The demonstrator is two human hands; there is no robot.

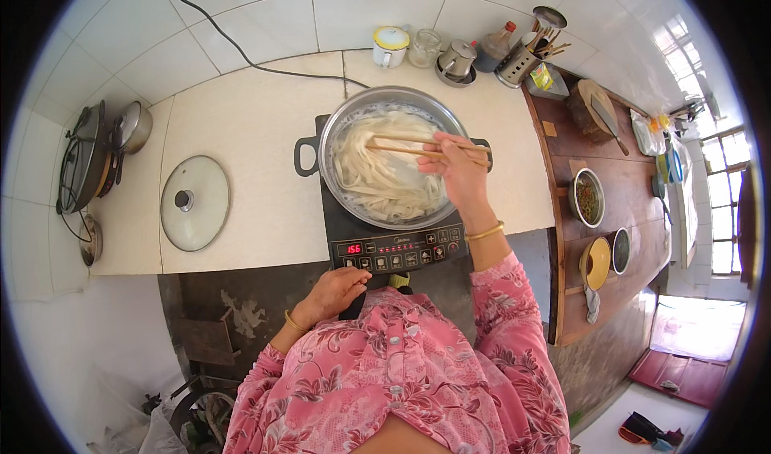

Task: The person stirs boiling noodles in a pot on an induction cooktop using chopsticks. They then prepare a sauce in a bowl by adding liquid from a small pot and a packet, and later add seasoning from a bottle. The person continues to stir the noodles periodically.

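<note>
A pair of wooden chopsticks [397,143] is gripped in my right hand [456,163], which hangs over the right side of a metal pot [326,171]. Their tips reach into wide pale noodles [385,183] lying in cloudy, foamy water. Under the pot is a black Midea induction cooker [397,250] with its red display lit. My left hand [335,294] rests close to the cooker's front left corner, fingers loosely curled; its underside is hidden, so I cannot tell whether it holds anything. A glass lid with a black knob [196,203] lies on the counter to the left.
Along the back wall stand an enamel mug [390,46], a glass jar [424,48], a small metal pitcher [457,58], a sauce bottle [496,47] and a utensil holder [518,63]. The wooden table bears a cleaver [607,121] on a chopping block [587,113], and several bowls [597,263].
</note>
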